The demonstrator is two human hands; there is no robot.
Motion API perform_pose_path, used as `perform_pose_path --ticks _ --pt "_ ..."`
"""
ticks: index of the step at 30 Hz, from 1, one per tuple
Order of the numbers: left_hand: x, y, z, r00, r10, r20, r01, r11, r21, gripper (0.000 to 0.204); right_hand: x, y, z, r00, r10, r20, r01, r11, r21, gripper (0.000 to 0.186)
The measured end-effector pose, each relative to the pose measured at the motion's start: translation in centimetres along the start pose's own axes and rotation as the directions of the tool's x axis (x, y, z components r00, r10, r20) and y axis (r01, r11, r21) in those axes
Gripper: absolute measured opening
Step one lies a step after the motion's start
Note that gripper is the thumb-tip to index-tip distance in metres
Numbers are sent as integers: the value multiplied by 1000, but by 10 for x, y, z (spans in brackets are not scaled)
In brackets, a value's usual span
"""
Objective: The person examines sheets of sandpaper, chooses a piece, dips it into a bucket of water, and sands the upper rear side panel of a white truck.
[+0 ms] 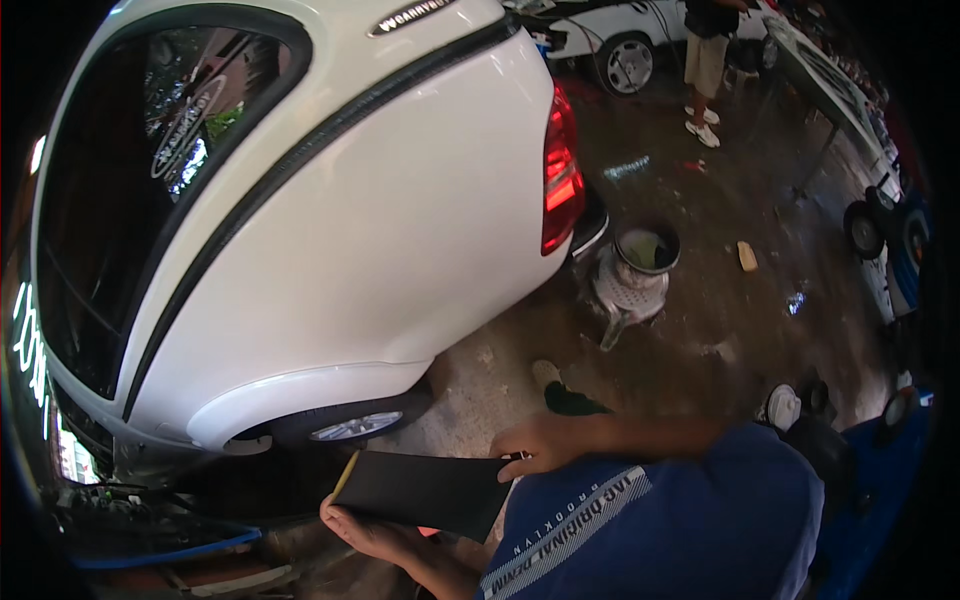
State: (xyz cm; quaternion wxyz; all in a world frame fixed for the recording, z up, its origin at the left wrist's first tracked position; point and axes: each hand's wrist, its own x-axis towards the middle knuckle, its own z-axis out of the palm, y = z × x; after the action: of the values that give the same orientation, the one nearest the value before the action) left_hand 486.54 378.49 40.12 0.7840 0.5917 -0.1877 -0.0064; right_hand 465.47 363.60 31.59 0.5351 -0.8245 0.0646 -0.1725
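Head view: before me, the black sheet (430, 488) spans lengthwise between the left hand (368, 533), fingers pinching its yellow edge (346, 473), and the right hand (535, 446), fingers curled on the opposite end.

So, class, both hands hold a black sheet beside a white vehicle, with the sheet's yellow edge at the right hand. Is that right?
Not quite: the head view shows the yellow edge at the left hand, not the right hand. Both hands do hold the black sheet beside a white vehicle.
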Motion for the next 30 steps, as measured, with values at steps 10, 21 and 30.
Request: perform_pose_path --ticks 10,21,30 --pt "3 -9 -1 996 31 81 -35 998 48 39 -11 9 5 998 -40 -37 41 999 29 33" --pt "6 -7 6 993 -1 117 4 1000 -29 37 -17 14 0 999 -24 44 25 999 -36 29" --pt "19 -13 -4 992 -39 120 58 986 -157 34 -14 6 1 998 -37 -43 36 999 -11 30"
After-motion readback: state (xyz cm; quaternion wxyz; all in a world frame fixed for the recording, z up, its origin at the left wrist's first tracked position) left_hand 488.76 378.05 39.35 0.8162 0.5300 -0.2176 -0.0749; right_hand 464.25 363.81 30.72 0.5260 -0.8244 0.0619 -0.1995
